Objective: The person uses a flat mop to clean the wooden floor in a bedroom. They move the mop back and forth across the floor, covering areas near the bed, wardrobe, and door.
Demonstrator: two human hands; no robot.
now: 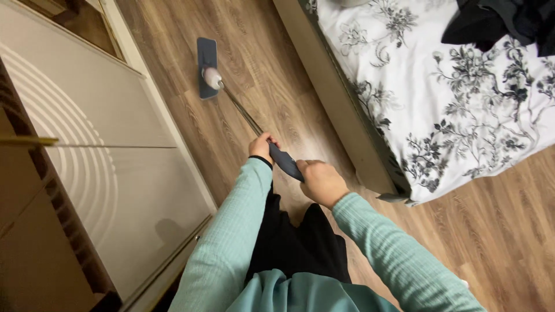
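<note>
Mop, flat dark-blue head, thin metal pole, dark handle

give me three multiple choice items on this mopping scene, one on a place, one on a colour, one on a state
1. Where does the flat mop head lie?
A. on the bed
B. on the wooden floor beside the pale cabinet
C. leaning against the bed frame

2. What colour are the person's sleeves?
A. red
B. white
C. light teal

3. How is the mop handle held?
A. by both hands
B. by one hand only
C. by neither hand

Answers:
1. B: the mop head rests flat on the wooden floor, close to the pale cabinet.
2. C: both arms show ribbed light teal cloth.
3. A: the left hand and the right hand both close around the dark grip.
</note>
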